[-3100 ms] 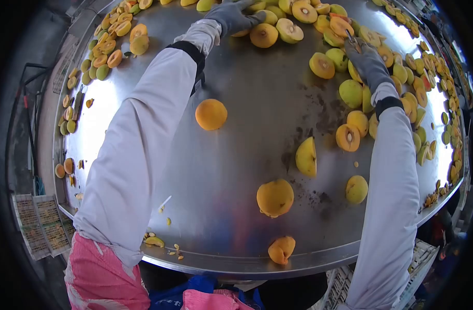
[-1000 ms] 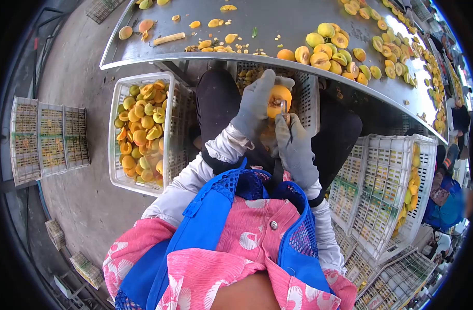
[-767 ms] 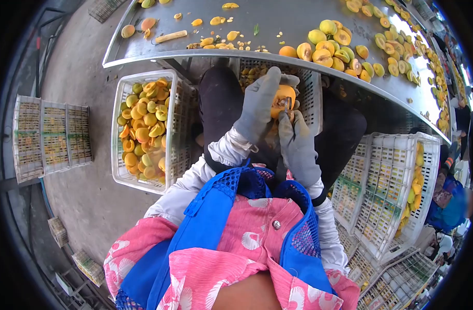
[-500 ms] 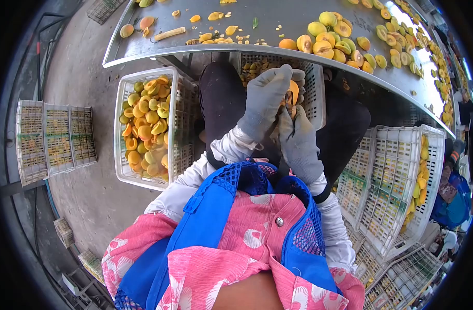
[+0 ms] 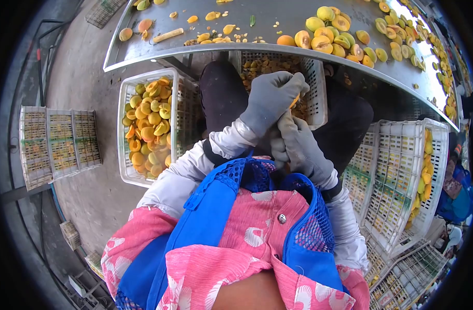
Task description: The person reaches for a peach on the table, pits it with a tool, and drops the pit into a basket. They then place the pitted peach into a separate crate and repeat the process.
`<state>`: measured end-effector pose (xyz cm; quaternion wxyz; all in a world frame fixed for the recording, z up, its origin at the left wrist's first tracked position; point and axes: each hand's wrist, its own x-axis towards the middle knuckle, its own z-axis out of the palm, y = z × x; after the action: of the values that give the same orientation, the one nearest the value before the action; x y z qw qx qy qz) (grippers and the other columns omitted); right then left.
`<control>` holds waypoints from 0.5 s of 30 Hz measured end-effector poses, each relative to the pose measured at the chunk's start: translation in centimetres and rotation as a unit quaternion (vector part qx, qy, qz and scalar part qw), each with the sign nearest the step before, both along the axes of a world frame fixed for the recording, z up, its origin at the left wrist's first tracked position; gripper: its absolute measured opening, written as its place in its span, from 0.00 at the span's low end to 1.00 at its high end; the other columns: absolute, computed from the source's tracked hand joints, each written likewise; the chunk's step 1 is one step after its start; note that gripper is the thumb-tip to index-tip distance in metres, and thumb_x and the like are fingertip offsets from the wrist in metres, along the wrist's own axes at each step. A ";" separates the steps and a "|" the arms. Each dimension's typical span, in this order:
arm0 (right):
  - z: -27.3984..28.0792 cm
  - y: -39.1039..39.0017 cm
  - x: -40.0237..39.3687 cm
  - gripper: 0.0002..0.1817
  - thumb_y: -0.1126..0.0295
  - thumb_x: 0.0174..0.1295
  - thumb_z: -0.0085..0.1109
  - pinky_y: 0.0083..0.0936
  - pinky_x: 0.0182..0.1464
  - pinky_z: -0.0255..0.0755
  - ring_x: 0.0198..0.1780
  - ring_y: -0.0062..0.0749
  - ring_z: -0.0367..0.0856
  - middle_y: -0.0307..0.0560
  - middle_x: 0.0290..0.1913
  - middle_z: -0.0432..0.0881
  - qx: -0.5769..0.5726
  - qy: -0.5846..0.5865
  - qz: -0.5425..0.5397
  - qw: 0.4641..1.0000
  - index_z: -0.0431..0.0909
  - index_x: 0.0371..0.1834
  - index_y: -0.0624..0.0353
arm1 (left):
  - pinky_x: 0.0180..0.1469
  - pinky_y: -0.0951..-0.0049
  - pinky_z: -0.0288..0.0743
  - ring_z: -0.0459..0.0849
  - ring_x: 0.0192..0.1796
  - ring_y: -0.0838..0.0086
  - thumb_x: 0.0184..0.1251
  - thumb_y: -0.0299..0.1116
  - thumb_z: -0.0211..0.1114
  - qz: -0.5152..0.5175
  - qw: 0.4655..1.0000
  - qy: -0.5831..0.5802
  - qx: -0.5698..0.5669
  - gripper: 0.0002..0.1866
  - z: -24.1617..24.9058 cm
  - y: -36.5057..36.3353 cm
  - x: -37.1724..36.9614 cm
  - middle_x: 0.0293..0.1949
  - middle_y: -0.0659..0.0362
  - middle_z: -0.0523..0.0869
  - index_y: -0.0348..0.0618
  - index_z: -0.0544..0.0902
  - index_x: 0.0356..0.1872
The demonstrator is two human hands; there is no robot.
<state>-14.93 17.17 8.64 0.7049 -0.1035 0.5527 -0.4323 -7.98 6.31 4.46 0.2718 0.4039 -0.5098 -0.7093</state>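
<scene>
Both my hands wear grey gloves and meet above my lap. My left hand (image 5: 273,98) has its fingers closed around a piece of orange fruit (image 5: 295,101), of which only a sliver shows. Just below it, my right hand (image 5: 302,144) is closed, its fingertips near the fruit; whatever it grips is hidden. Under the hands, between my knees, stands a white crate (image 5: 319,98) with fruit pieces in it. Halved yellow and orange fruits (image 5: 322,43) lie on the metal table (image 5: 277,13) in front.
A white crate of fruit halves (image 5: 123,155) stands at the left, with a stack of crates (image 5: 58,142) farther left. More crates (image 5: 389,181) stand at the right, and a co-worker in blue (image 5: 457,199) is at the far right. A wooden stick (image 5: 168,35) lies on the table.
My right hand has moved down and slightly right, and its fingers are more curled. My left hand has turned, now hiding most of the fruit. The view has shifted slightly.
</scene>
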 end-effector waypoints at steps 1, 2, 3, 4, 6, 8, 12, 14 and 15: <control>0.0 0.0 -0.4 0.23 0.44 0.72 0.46 0.18 0.16 0.54 0.14 0.15 0.57 0.29 0.18 0.60 0.018 -0.058 0.010 0.998 0.67 0.35 0.54 | 0.40 0.78 0.78 0.84 0.34 0.79 0.73 0.39 0.61 0.007 0.998 0.026 -0.052 0.17 -0.1 0.4 0.0 0.34 0.56 0.88 0.32 0.86 0.37; 0.0 0.0 -0.7 0.23 0.44 0.72 0.46 0.18 0.16 0.52 0.14 0.15 0.55 0.29 0.18 0.59 0.035 -0.115 0.022 0.993 0.67 0.34 0.53 | 0.40 0.79 0.78 0.83 0.34 0.80 0.72 0.39 0.61 0.014 0.993 0.053 -0.106 0.17 -0.3 0.6 0.0 0.34 0.56 0.88 0.33 0.87 0.37; 0.3 0.0 -0.9 0.23 0.44 0.72 0.46 0.18 0.16 0.52 0.14 0.15 0.55 0.29 0.18 0.59 0.034 -0.116 0.024 0.992 0.67 0.34 0.53 | 0.38 0.77 0.78 0.83 0.32 0.77 0.73 0.42 0.59 0.009 0.992 0.110 -0.062 0.19 -0.3 0.5 -0.2 0.32 0.55 0.87 0.34 0.86 0.36; 0.9 0.1 -1.2 0.23 0.43 0.72 0.45 0.18 0.16 0.51 0.15 0.14 0.54 0.28 0.18 0.58 0.007 -0.149 0.026 0.989 0.67 0.33 0.52 | 0.38 0.77 0.78 0.83 0.32 0.77 0.73 0.42 0.59 0.011 0.992 0.109 -0.064 0.19 -0.4 0.3 -0.2 0.32 0.55 0.87 0.34 0.86 0.36; 1.3 0.1 -1.2 0.23 0.43 0.73 0.44 0.18 0.17 0.49 0.15 0.14 0.53 0.28 0.18 0.57 -0.021 -0.182 0.026 0.983 0.66 0.33 0.51 | 0.38 0.75 0.79 0.83 0.30 0.73 0.75 0.45 0.55 0.000 0.954 0.269 0.130 0.22 -0.5 0.1 -0.1 0.30 0.54 0.86 0.34 0.85 0.33; 1.3 0.0 -1.1 0.22 0.41 0.72 0.45 0.15 0.16 0.44 0.14 0.12 0.47 0.24 0.17 0.52 -0.012 -0.173 0.019 0.985 0.66 0.32 0.46 | 0.37 0.74 0.79 0.83 0.30 0.72 0.75 0.46 0.54 -0.017 0.960 0.257 0.113 0.23 -0.7 0.0 -0.2 0.29 0.53 0.85 0.34 0.84 0.34; 0.8 0.2 -1.6 0.22 0.41 0.72 0.44 0.15 0.15 0.44 0.14 0.12 0.47 0.25 0.18 0.52 -0.028 -0.198 0.037 0.979 0.66 0.33 0.46 | 0.34 0.71 0.80 0.83 0.29 0.71 0.75 0.48 0.52 -0.075 0.972 0.217 0.040 0.24 -0.2 -0.4 0.3 0.28 0.53 0.84 0.33 0.83 0.35; 0.6 -0.2 -1.8 0.23 0.42 0.74 0.41 0.16 0.16 0.44 0.15 0.13 0.47 0.26 0.19 0.52 -0.032 -0.248 0.055 0.967 0.65 0.32 0.49 | 0.33 0.71 0.80 0.83 0.29 0.71 0.75 0.48 0.52 -0.098 0.975 0.199 -0.001 0.24 0.1 -0.6 0.5 0.28 0.53 0.84 0.33 0.83 0.35; 0.3 -0.4 -1.6 0.23 0.42 0.74 0.41 0.16 0.16 0.44 0.15 0.13 0.47 0.26 0.19 0.52 -0.035 -0.248 0.057 0.966 0.65 0.32 0.49 | 0.33 0.72 0.80 0.83 0.29 0.71 0.75 0.47 0.53 -0.076 0.969 0.226 0.060 0.24 -0.2 -0.7 0.3 0.29 0.53 0.85 0.33 0.84 0.35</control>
<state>-16.56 16.81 8.93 0.8393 -0.0490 0.3383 -0.4227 -7.64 5.65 4.30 0.3002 0.2087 -0.4209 -0.8302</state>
